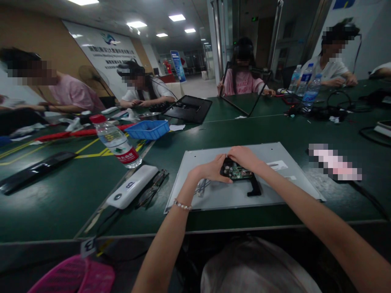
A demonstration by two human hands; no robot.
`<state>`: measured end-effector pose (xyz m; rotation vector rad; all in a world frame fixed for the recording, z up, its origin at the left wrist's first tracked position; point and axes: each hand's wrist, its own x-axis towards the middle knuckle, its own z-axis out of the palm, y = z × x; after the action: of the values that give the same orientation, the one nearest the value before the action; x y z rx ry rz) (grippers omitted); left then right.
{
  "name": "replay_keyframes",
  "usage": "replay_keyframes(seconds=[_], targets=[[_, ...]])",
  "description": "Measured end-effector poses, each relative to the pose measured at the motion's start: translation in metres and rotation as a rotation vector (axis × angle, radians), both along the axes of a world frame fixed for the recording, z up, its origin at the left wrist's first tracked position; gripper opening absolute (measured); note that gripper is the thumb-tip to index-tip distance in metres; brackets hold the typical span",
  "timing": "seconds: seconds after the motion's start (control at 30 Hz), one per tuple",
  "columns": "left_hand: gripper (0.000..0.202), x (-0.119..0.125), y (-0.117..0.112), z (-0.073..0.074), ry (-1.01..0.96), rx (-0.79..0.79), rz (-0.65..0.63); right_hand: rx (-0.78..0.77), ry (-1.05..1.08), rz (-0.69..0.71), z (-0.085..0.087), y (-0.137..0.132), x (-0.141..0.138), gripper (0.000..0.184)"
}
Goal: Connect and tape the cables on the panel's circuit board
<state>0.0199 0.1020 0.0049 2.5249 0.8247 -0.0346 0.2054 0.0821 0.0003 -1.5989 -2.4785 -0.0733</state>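
Note:
A grey metal panel [275, 185] lies flat on the green table in front of me. On its middle sits a small dark circuit board [236, 170] with a black bracket [254, 188] running off its lower right. My left hand [210, 170] grips the board's left edge with curled fingers. My right hand [244, 156] curls over the board's top edge from the right. A bead bracelet [182, 206] circles my left wrist.
A tilted water bottle [117, 142], a white power bank [132, 187] and folded glasses [152, 190] lie left of the panel. A blue tray [148, 129] stands further back. Several other people sit around the table. Cables and bottles [305, 83] crowd the far right.

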Motion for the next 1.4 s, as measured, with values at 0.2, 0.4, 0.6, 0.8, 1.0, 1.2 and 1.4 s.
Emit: replay_keyframes(seconds=[0.2,0.4,0.6,0.8,1.0,1.2,1.4], targets=[[0.112,0.002,-0.002,0.004,0.014,0.003,-0.003,-0.026,0.092,0.034,-0.010,0.007,0.004,0.024],[0.114,0.001,-0.002,0.004,0.052,0.003,0.005,-0.073,0.211,0.083,-0.018,0.015,0.013,0.027],[0.117,-0.001,0.002,-0.001,0.025,0.001,0.009,-0.061,0.218,0.056,-0.015,0.010,0.010,0.026],[0.120,-0.001,0.005,-0.005,0.015,-0.001,0.023,-0.072,0.305,0.042,-0.013,0.006,0.008,0.025],[0.121,-0.003,0.002,-0.005,-0.019,0.013,0.016,-0.089,0.378,0.062,-0.014,0.008,0.010,0.026],[0.125,-0.003,0.001,-0.003,0.095,0.016,0.067,-0.082,0.386,0.009,0.003,0.003,0.030,0.030],[0.115,0.002,-0.005,0.004,-0.016,0.143,-0.013,-0.190,0.395,-0.110,0.011,-0.023,0.098,0.030]])
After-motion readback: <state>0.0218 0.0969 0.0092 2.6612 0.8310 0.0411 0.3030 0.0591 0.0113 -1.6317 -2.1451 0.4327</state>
